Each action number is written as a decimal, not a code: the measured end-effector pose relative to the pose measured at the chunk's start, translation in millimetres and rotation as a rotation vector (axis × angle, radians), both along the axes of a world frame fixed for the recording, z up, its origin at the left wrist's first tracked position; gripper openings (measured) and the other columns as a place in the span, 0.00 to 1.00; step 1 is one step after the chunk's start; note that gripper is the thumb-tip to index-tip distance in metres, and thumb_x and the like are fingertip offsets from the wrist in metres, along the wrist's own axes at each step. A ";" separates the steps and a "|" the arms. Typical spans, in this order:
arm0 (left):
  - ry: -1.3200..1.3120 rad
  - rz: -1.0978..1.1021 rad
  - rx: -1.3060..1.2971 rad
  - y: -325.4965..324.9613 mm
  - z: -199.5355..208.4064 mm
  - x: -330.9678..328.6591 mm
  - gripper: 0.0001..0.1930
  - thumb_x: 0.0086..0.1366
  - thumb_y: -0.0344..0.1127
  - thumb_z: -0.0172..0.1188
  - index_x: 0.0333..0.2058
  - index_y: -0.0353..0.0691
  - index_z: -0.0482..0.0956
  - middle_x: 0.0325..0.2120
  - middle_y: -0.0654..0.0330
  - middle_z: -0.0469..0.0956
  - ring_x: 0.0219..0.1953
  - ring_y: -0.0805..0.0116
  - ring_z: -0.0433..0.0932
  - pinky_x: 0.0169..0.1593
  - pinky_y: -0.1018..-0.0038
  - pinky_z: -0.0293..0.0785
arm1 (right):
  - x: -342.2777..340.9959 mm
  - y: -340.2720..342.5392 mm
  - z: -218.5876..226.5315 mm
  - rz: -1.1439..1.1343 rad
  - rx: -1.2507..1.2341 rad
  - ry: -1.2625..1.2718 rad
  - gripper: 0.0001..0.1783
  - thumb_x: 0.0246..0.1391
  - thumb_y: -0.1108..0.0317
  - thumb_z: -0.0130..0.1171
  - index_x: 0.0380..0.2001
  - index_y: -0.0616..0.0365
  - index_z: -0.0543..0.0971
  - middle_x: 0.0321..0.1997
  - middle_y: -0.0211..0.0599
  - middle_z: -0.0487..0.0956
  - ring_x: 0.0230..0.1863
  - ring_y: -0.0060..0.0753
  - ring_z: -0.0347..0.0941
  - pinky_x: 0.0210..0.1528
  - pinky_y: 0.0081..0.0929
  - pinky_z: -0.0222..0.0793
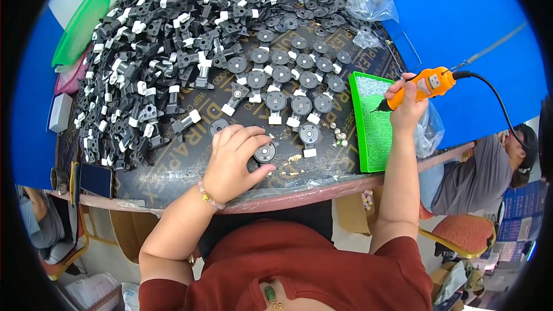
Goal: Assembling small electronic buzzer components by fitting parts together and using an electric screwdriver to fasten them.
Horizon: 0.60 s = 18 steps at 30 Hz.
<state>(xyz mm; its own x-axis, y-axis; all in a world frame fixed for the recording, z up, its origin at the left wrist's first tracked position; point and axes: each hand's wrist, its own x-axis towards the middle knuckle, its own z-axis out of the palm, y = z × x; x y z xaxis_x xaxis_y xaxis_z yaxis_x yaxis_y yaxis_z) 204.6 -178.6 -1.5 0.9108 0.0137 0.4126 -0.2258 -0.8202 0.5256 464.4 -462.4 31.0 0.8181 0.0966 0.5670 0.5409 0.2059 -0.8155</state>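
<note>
1. The left hand lies near the front edge of the round table. Its fingers are curled and pressed down on a round black disc part, which they hold flat on the table; thumb and fingertips touch its rim.
2. The right hand is raised over the right edge of the table. Its fingers are wrapped tightly around an orange electric screwdriver, whose tip points down and to the left, toward the green tray. A black cable runs from the back of the tool.
3. The green tray stands at the right edge of the table and seems to carry many tiny screws, but they are too small to tell for sure.
4. A few small silver pieces lie loose between the disc part and the tray.
5. Behind the left hand, rows of disc parts with white tabs are laid out in the middle of the table; I judge these as already prepared.
6. A big heap of black and white parts fills the back left part of the table, so much work appears to be left.
7. The disc under the left hand is, in my judgement, the piece in work now.
</note>
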 end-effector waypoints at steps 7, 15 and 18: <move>0.026 0.080 -0.005 1.2 -8.1 0.3 0.31 0.46 0.45 0.77 0.50 0.43 0.80 0.48 0.60 0.79 0.52 0.55 0.71 0.58 0.59 0.62 | -8.2 -6.5 8.6 -0.002 0.062 -0.045 0.20 0.63 0.58 0.62 0.45 0.63 0.71 0.26 0.36 0.76 0.25 0.28 0.74 0.29 0.23 0.73; 0.017 0.014 -0.036 -3.4 -17.6 0.7 0.25 0.47 0.45 0.77 0.44 0.45 0.82 0.42 0.64 0.80 0.52 0.60 0.72 0.56 0.62 0.61 | -108.2 49.6 40.8 0.387 0.149 -0.090 0.35 0.58 0.34 0.59 0.49 0.56 0.69 0.28 0.39 0.78 0.22 0.30 0.74 0.28 0.31 0.74; 0.027 0.026 -0.050 -1.8 -18.1 -3.3 0.27 0.45 0.44 0.78 0.45 0.45 0.82 0.41 0.64 0.80 0.51 0.60 0.72 0.56 0.63 0.61 | -138.0 91.2 29.1 0.625 0.150 0.011 0.37 0.55 0.36 0.64 0.48 0.57 0.68 0.28 0.40 0.79 0.25 0.33 0.77 0.31 0.32 0.77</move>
<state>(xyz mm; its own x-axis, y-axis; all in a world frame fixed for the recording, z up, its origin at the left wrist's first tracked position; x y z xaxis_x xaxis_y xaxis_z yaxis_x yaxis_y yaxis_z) 201.4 -180.5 -19.6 0.9207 0.0571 0.3861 -0.1902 -0.7982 0.5715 326.4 -371.2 60.1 0.6390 0.4771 0.6033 0.2741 0.5916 -0.7582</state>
